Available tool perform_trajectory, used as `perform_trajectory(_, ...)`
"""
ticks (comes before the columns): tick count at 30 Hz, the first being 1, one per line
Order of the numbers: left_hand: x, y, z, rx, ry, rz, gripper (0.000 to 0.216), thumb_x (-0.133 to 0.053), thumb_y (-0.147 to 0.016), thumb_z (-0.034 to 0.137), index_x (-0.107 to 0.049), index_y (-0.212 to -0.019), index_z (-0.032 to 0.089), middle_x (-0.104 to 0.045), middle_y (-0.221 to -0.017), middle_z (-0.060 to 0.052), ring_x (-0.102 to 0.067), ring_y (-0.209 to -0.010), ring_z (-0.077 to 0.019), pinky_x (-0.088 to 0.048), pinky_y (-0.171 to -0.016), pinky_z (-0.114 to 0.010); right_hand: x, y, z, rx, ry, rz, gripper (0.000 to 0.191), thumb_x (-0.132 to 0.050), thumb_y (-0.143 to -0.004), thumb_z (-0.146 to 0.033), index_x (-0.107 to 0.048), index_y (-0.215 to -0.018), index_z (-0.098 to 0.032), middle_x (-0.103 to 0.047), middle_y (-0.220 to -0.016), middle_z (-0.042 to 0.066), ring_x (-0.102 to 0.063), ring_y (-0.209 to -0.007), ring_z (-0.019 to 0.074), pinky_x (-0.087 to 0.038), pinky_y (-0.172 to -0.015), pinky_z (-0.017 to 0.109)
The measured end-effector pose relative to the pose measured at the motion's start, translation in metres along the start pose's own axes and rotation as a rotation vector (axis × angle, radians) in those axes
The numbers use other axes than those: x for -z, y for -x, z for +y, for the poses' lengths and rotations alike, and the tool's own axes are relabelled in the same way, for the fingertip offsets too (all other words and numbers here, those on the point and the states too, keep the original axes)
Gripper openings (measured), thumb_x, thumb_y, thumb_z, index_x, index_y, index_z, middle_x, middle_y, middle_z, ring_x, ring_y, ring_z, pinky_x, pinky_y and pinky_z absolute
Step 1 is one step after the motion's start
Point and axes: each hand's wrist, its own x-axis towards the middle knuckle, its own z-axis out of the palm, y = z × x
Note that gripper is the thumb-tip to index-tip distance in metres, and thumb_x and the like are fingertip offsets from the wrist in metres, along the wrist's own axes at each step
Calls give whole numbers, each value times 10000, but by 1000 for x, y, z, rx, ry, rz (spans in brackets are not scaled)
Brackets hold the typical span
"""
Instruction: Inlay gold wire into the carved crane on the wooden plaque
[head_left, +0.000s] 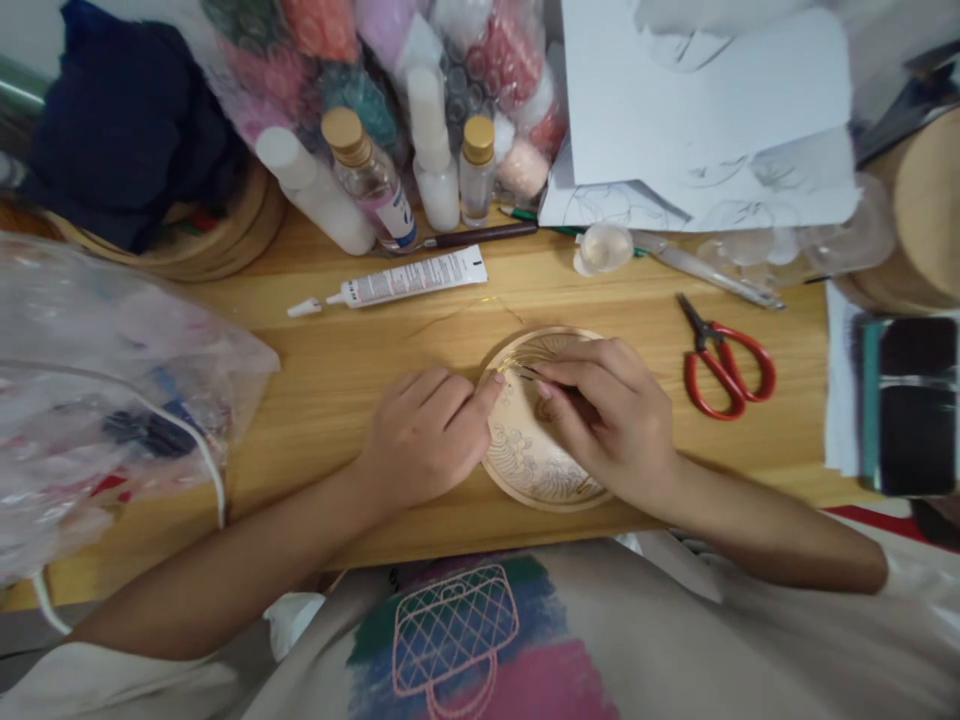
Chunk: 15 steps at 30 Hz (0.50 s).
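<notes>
A round pale wooden disc [525, 455] with a raised rim and a line-drawn floral pattern lies on the table between my hands. My right hand [619, 420] is over its right side, pinching thin dark tweezers [529, 372] whose tips point left. At the disc's upper left, my left hand [435, 430] has its fingers curled and the index fingertip pressed on a fine gold wire [514, 360]. A loose end of this wire arcs over the table above the disc. My left thumb is hidden.
Red-handled scissors [724, 365] lie to the right. Behind the disc are a white glue tube [412, 277], its cap [304, 307], a dark-handled tool [484, 236], several bottles [371, 185], a small clear cup [602, 248] and paper sheets [705, 120]. A plastic bag [135, 390] covers the left.
</notes>
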Motion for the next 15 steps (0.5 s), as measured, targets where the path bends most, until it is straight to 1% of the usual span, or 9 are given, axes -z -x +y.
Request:
perform_trajectory(4,-3,1,-2,146,99,29,205,-533,-867,125,-625,-1051,126,-633,-792,-49,-571,-733,-181,-466,-659,-317,5,-5,5,-94,-34,14,119,-588,-877,-170,-668,-959,-201,-691,-881,62,-645,-838,191,-525,-717,342)
perform_trajectory(7,-5,1,-3,194,141,41,209,-525,-877,139,-615,-1066,156,-646,-878,-63,-600,-812,-192,-488,-728,-337,10,-11,15,-167,-17,93,96,-599,-872,-195,-683,-919,-194,-677,-829,56,-634,-792,184,-510,-683,332)
perform_trajectory(11,-4,0,-1,188,132,33,246,-538,-878,166,-605,-1114,152,-653,-1055,-114,-612,-976,-244,-496,-850,-403,17,-19,31,-252,-8,198,86,-597,-866,-223,-677,-886,-196,-672,-832,48,-618,-781,180,-485,-680,332)
perform_trajectory(13,0,0,2,156,85,13,260,-533,-888,185,-601,-1135,138,-650,-1112,-135,-605,-1027,-265,-490,-878,-418,18,-21,39,-286,6,208,86,-591,-854,-219,-671,-872,-193,-662,-812,42,-604,-766,181,-473,-692,339)
perform_trajectory(15,4,0,8,144,39,-35,286,-517,-906,218,-590,-1167,124,-639,-1166,-154,-588,-1084,-282,-481,-904,-425,18,-23,46,-317,33,194,84,-587,-833,-216,-667,-841,-190,-640,-771,38,-588,-756,188,-462,-699,346)
